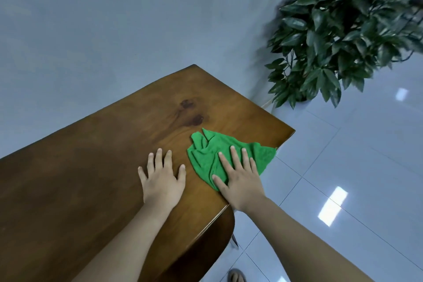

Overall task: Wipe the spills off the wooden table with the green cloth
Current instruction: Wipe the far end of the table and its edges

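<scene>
Near the right-hand edge of the wooden table lies the green cloth, rumpled and spread loosely, with its far corner poking just past the table's edge over the floor. The person's right hand presses flat on the cloth's near side, fingers straight and slightly spread, so it pins the cloth rather than grasping it. Just to the left of the cloth, the left hand rests palm-down on bare wood, fingers also straight and apart, holding nothing. Just beyond the cloth, two dark patches show on the wood. The nearer one looks glossy and may be a wet spill, though both could be knots in the grain, and the picture does not settle it. If they are spills, the cloth has not reached them, and the wiping looks to be at an early or middle stage, with that area left to cover. Left of the cloth, the table runs long and bare, giving plenty of room for broad strokes. Right of the cloth there is almost none, so a push that way would likely slide it off onto the tiles. Well beyond the cloth and to its right stands a leafy plant, clear of the table.
</scene>
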